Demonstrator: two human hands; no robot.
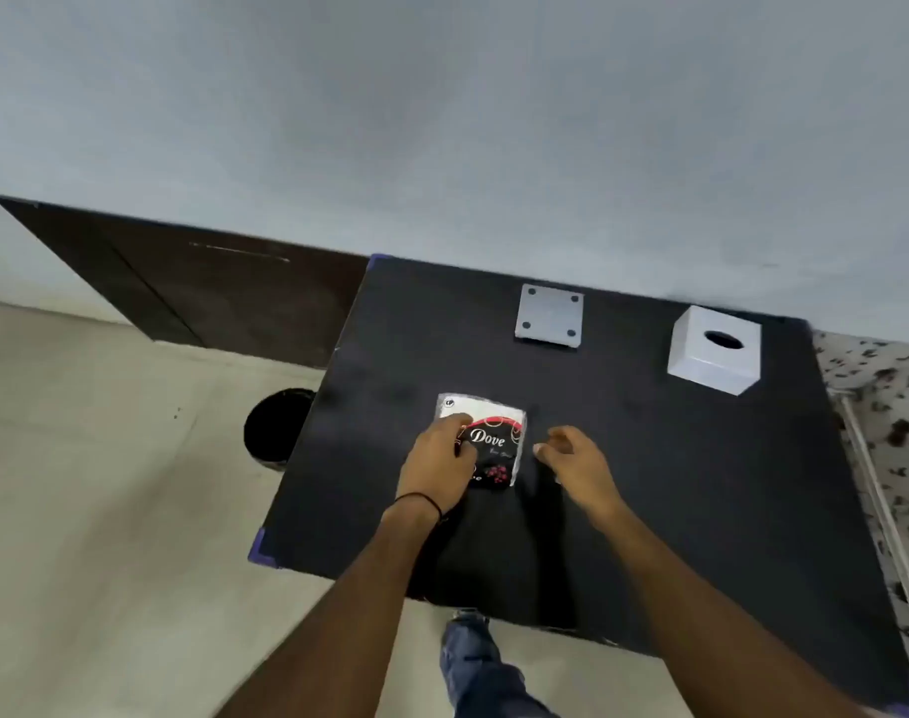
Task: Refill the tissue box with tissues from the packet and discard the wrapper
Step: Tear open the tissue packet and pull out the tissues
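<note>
A tissue packet (pixel 493 443) with a black, red and white "Dove" wrapper lies near the middle of the black table (pixel 649 484). My left hand (pixel 436 461) rests on the packet's left side, with the fingers curled over its edge. My right hand (pixel 571 453) hovers just right of the packet, fingers apart and holding nothing. A white cube tissue box (pixel 714 349) with a dark oval slot on top stands at the table's far right. A white square plate with four dark corner dots (pixel 548 316), perhaps the box's base, lies at the far middle.
A black round bin (pixel 276 427) stands on the pale floor left of the table. A dark wooden cabinet (pixel 198 287) runs along the wall at the back left. A patterned fabric surface (pixel 887 406) borders the table's right side. My leg (pixel 473 660) shows below the table's near edge.
</note>
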